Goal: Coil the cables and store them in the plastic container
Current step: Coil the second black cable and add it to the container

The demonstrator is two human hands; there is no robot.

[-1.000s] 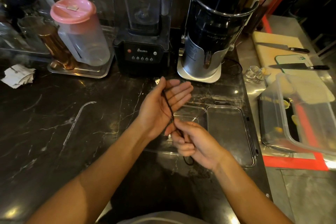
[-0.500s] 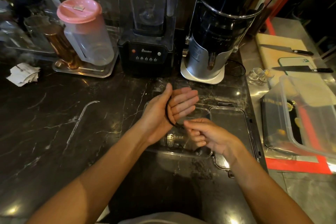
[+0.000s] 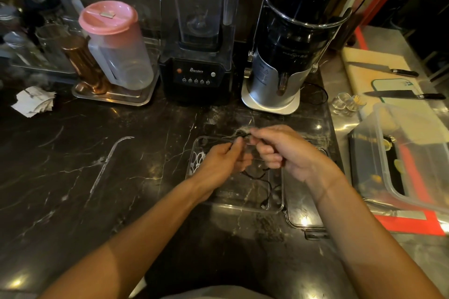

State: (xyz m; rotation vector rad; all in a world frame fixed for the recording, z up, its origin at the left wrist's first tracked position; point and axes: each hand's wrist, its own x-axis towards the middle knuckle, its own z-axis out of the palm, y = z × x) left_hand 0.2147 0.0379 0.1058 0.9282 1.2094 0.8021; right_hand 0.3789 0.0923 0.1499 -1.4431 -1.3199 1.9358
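A thin black cable [image 3: 263, 181] hangs from between my hands into the clear plastic container [image 3: 243, 206] on the dark marble counter, its loose end near the container's front right corner. My left hand [image 3: 220, 164] pinches the cable over the container's left half. My right hand [image 3: 279, 150] grips the same cable just to the right, fingers curled, with the cable's upper end blurred between the two hands. A coiled white cable [image 3: 198, 162] lies inside the container at its left wall. The container's clear lid [image 3: 303, 221] lies flat beside it on the right.
Behind the container stand a black blender [image 3: 198, 75] and a silver-black juicer [image 3: 279, 80]. A pink-lidded jug [image 3: 116, 48] sits on a metal tray at left, crumpled paper [image 3: 34, 102] further left. Right: a large clear tub [image 3: 408, 153], a cutting board with two knives [image 3: 405, 94].
My left hand turned palm-down and dropped over the container. My right hand rose from below it to its right. The cable loop left my left palm and is now held between both hands.
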